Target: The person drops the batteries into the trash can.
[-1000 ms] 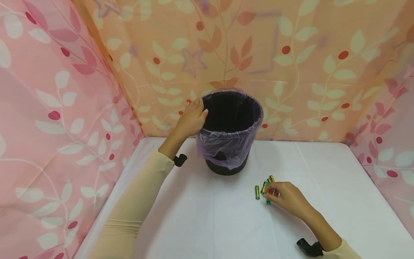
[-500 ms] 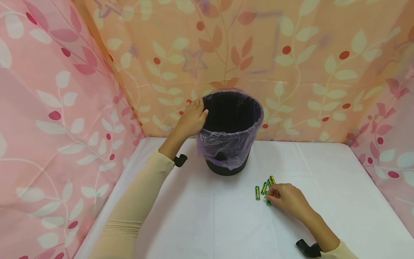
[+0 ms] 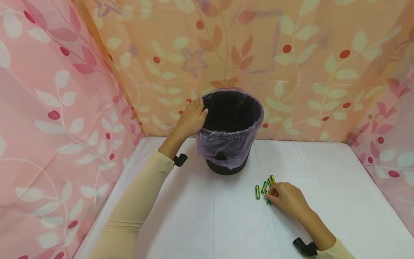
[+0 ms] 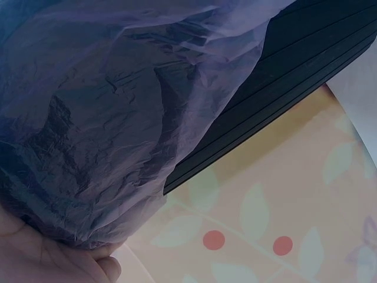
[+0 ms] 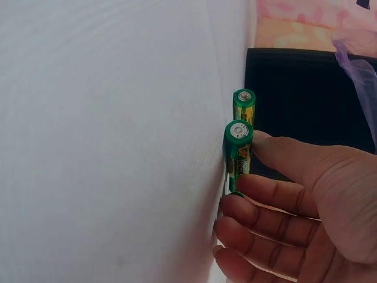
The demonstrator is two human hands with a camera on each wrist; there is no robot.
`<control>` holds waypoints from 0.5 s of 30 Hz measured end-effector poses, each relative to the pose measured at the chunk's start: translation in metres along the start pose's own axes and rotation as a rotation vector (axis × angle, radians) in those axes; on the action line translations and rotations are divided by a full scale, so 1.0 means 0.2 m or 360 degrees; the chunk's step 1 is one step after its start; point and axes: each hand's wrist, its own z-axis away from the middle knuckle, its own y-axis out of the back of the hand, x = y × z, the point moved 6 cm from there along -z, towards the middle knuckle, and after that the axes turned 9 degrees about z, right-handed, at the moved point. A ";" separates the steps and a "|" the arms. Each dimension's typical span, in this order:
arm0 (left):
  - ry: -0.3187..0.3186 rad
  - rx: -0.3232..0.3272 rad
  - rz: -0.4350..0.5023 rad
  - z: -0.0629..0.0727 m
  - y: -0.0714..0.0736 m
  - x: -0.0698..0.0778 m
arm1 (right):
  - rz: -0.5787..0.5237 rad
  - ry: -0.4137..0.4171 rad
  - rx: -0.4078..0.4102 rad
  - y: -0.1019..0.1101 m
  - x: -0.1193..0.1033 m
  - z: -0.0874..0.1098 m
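A black trash can [image 3: 226,170] stands upright toward the back of the table, lined with a thin purple plastic bag [image 3: 223,147] folded down over its rim. My left hand [image 3: 191,118] grips the can's left rim through the bag; in the left wrist view part of that hand [image 4: 50,256] shows below the liner. To the front right of the can lie several green and yellow batteries [image 3: 257,192]. My right hand [image 3: 289,198] is at the group, its thumb and index finger pinching the nearest battery [image 5: 239,147], which is still low at the tabletop.
A white cloth [image 3: 194,223] covers the table. Patterned fabric [image 3: 291,90] hangs right behind the can, with pink floral fabric [image 3: 74,118] at the left side. Each wrist carries a small black camera mount [image 3: 305,248].
The right hand has drawn back slightly from the middle batteries and its fingers have closed in on the nearest one. My left hand and the can have stayed in place.
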 end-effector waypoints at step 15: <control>0.0013 -0.0021 -0.0010 0.00 0.00 0.00 | -0.0053 -0.0003 -0.0135 0.00 -0.01 0.02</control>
